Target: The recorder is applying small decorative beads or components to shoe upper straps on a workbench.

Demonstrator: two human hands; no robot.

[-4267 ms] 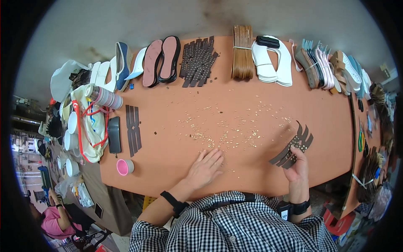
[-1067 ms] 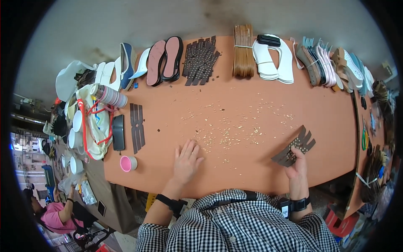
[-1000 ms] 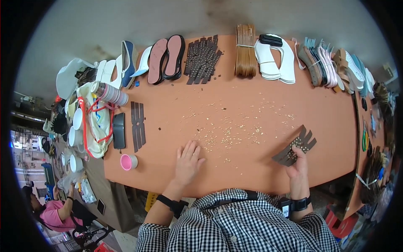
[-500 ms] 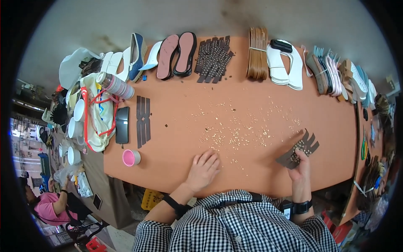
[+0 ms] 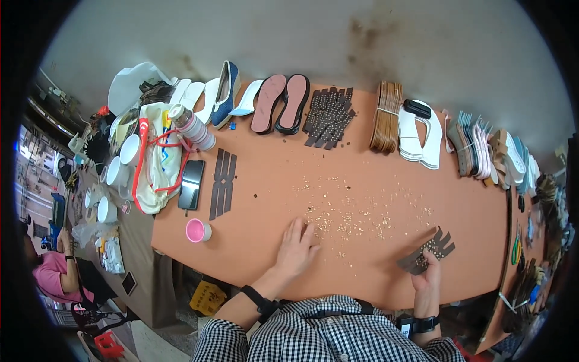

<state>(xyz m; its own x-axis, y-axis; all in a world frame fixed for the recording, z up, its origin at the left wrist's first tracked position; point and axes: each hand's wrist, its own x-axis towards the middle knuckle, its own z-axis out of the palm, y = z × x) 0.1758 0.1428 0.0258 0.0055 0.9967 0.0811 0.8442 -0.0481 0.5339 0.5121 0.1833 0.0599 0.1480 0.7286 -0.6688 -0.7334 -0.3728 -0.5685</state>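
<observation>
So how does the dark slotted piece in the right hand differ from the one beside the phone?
The held piece carries gold-coloured studs; the flat piece beside the phone shows none. The held piece is gripped in the right hand, its strips splayed, while the flat piece lies on the table, its strips close together. Both are dark and slotted.

One view: head-worn, left of a side-by-side fisheye pair. Looks down, also forward, from above the checked shirt [image 5: 325, 335] at lower edge. Left hand [image 5: 295, 248] and right hand [image 5: 427, 270] near, below centre; table [image 5: 470, 229] spans the middle; wall [image 5: 289, 42] on top. Edges bow toward the dark rim.
</observation>
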